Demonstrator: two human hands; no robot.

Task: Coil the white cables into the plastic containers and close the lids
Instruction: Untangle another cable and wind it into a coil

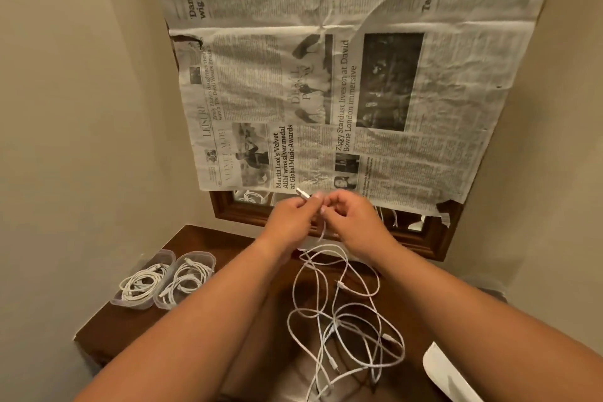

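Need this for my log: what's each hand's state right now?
Left hand: pinches the white cable by its plug.
Right hand: pinches the same cable.

Two plastic containers [208,258]; two hands [293,215]; one newspaper [326,91]; loose cables [336,323], count unclear.

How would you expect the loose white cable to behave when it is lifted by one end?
Probably floppy: the white cable hangs in slack loops below the left hand and right hand. Likely light, since fingertip pinches hold it up. It may snag, as its loops cross on the table.
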